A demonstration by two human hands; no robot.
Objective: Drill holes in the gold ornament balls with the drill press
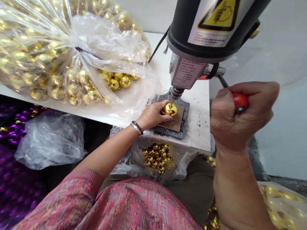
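Observation:
My left hand [153, 114] is closed around a shiny gold faceted ball [170, 109], holding it on a brown board [175, 122] over the grey base of a drill press [188, 68]. The thin drill bit meets the top of the ball; whether it has entered the ball I cannot tell. On the right, my right hand [241, 113] grips the red knob [240, 100] of the drill press's feed lever [223, 80]. Dark shavings lie around the base plate [181, 133].
A big clear bag of gold balls [36, 58] covers the left of the white table [105, 115]. Below the table's front edge, an open plastic bag [159, 157] holds more gold balls. Another bag [290, 216] stands at lower right, and purple balls [16, 123] lie at left.

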